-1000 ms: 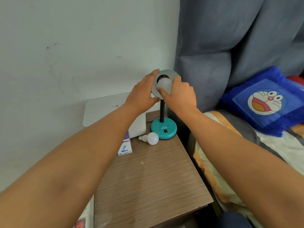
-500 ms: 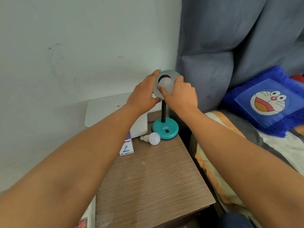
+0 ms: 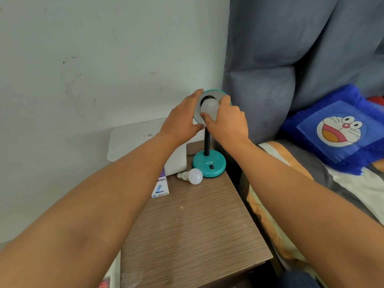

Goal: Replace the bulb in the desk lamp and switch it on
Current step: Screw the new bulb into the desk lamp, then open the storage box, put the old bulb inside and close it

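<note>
A teal desk lamp stands at the back of the wooden bedside table, its round base [image 3: 208, 165] bearing a black switch and its shade [image 3: 216, 93] tilted toward me. My left hand [image 3: 180, 121] grips the left rim of the shade. My right hand [image 3: 226, 121] holds a white bulb [image 3: 209, 106] that sits in the shade's socket, thumb under it and fingers over its right side. A second white bulb [image 3: 192, 176] lies on its side on the table just left of the base, screw cap pointing left.
A small bulb box [image 3: 160, 189] lies at the table's left edge, partly under my left forearm. A white flat device [image 3: 133, 140] leans against the wall behind. Right of the table [image 3: 197, 235] is a bed with a blue cartoon cushion [image 3: 340, 132] and a grey headboard.
Both hands have stayed on the lamp head. My right hand's fingers have shifted slightly around the bulb; the view has drifted a little.
</note>
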